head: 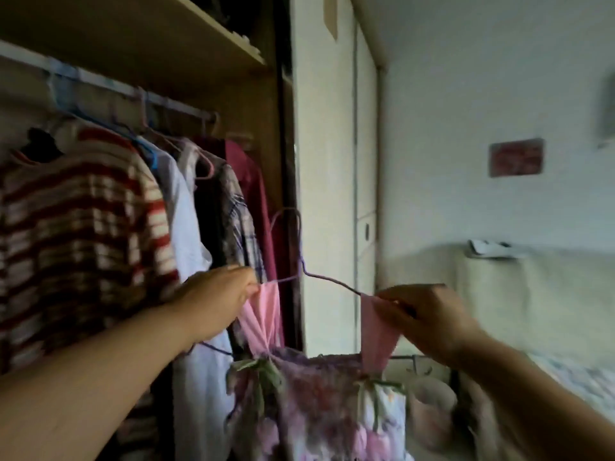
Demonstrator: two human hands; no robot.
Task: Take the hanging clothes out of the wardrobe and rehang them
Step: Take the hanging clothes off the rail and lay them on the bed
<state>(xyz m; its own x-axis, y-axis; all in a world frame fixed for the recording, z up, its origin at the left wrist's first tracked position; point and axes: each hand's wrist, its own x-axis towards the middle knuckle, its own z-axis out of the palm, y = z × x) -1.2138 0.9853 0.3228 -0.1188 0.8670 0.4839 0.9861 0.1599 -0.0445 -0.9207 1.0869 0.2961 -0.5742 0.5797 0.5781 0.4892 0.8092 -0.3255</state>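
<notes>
The left hand (pixel 216 301) and right hand (pixel 429 317) are each pinching a pink strap of the floral dress (pixel 316 404), which is hanging between them on a purple wire hanger (pixel 327 278) beside the open wardrobe (pixel 199 34). A striped sweater (pixel 76 234) is hanging on the rail (pixel 100 81) at left, and a bed (pixel 572 377) is showing at right.

Red plaque (pixel 515 157) on pale wall (pixel 466 111), cream headboard (pixel 532 294) below it, flat object (pixel 489 249) on headboard's top edge.
</notes>
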